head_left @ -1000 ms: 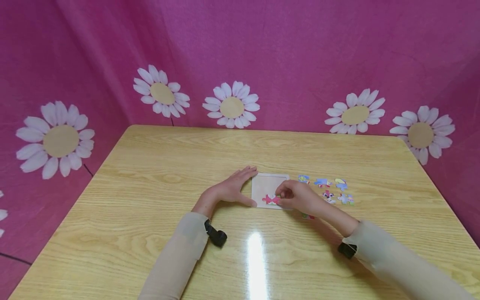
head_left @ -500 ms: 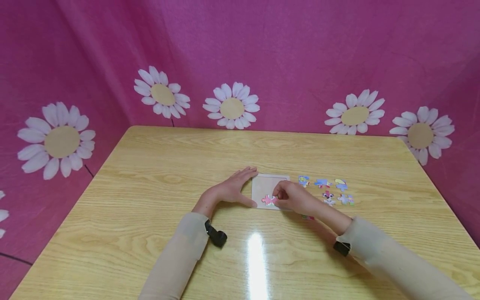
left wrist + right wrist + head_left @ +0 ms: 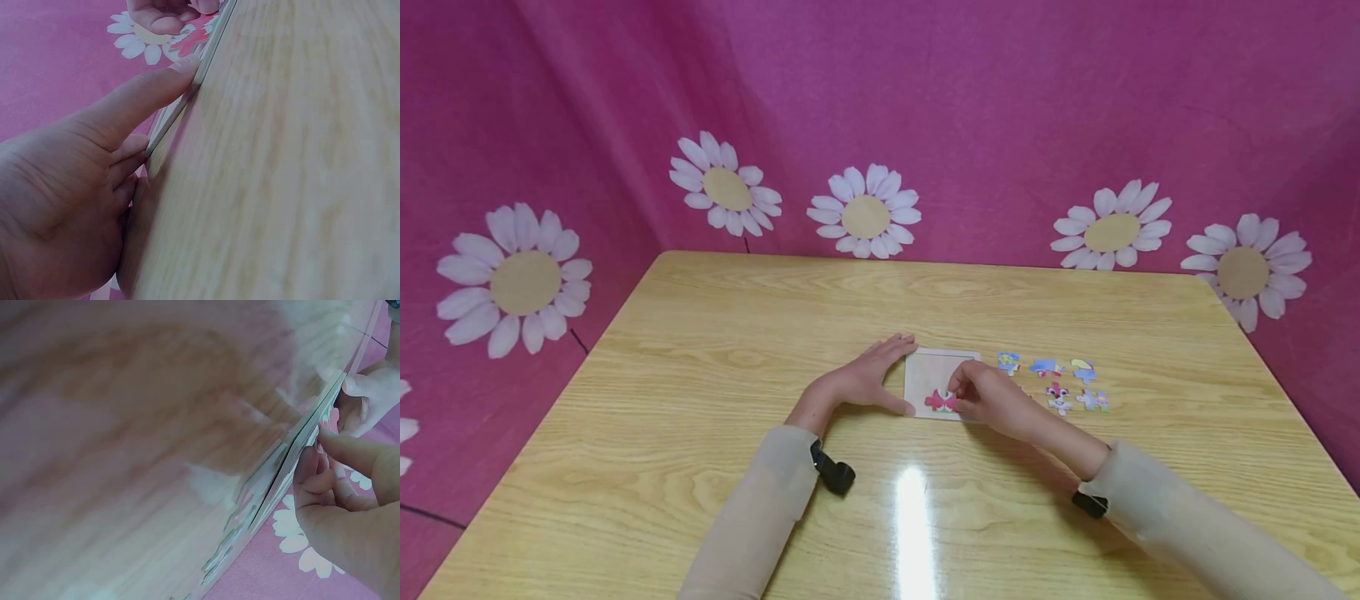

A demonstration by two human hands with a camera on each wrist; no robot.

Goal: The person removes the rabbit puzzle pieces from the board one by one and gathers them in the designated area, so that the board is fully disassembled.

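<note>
A shallow square puzzle tray point(image 3: 925, 367) lies flat on the table. My left hand point(image 3: 868, 379) spreads along its left side, thumb at the near corner and fingers at the far one. In the left wrist view the thumb point(image 3: 144, 94) lies straight against the tray's edge. Red-pink jigsaw pieces point(image 3: 938, 402) sit in the tray's near part. Over them my right hand point(image 3: 1000, 404) pinches a jigsaw piece between thumb and fingertips, which hide most of it. The right wrist view shows the right hand's curled fingers point(image 3: 319, 481) at the tray's edge.
Loose jigsaw pieces lie right of the tray: a blue-yellow one point(image 3: 1008, 361), a blue one point(image 3: 1047, 367), one with a yellow arc point(image 3: 1082, 370), a face piece point(image 3: 1057, 398) and a pale blue one point(image 3: 1092, 400). The wooden table point(image 3: 760, 317) meets a pink flowered cloth point(image 3: 970, 125).
My right hand has shifted slightly left over the tray, then lowered a little. Its forearm now covers a red-green piece seen earlier near the tray. The left hand keeps its place.
</note>
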